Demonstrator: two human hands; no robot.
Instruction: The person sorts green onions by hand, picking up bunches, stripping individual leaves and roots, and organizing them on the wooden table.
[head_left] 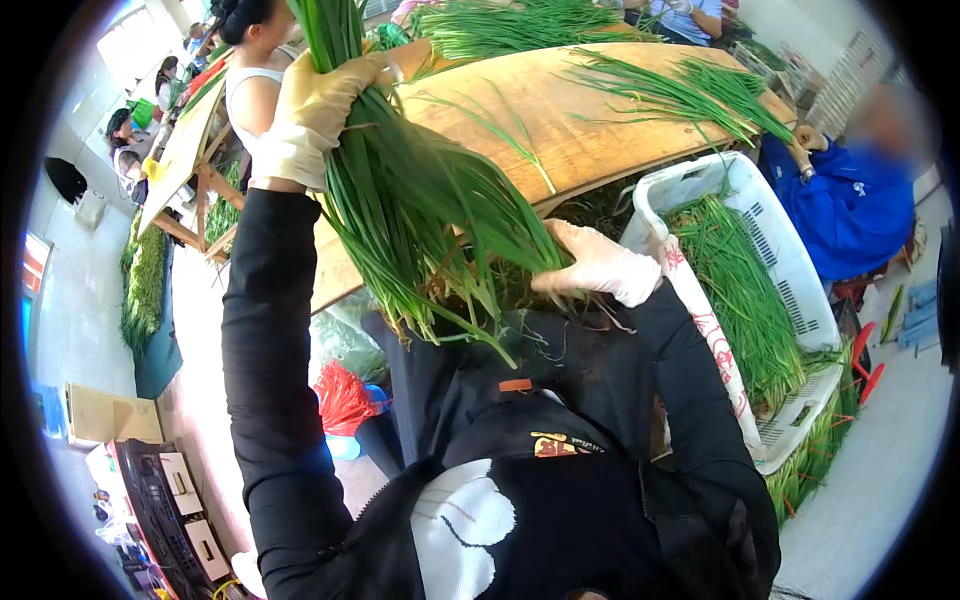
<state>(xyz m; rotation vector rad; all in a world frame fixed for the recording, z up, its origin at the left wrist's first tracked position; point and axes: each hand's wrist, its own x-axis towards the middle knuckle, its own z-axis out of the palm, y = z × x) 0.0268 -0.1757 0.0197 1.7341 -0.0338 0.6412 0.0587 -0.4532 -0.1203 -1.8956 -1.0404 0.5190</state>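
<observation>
My left hand, in a yellowish glove, grips a thick bunch of green chives near its upper part. My right hand, in a pale glove, is closed on the lower end of the same bunch, just above the root tips. The bunch hangs slanted in front of my chest, over the edge of a wooden table. Both my sleeves are black.
A white plastic crate full of chives stands at my right. More chives lie loose on the table. A person in blue sits beyond the crate; another person stands at the table's far left. A red bag lies under the table.
</observation>
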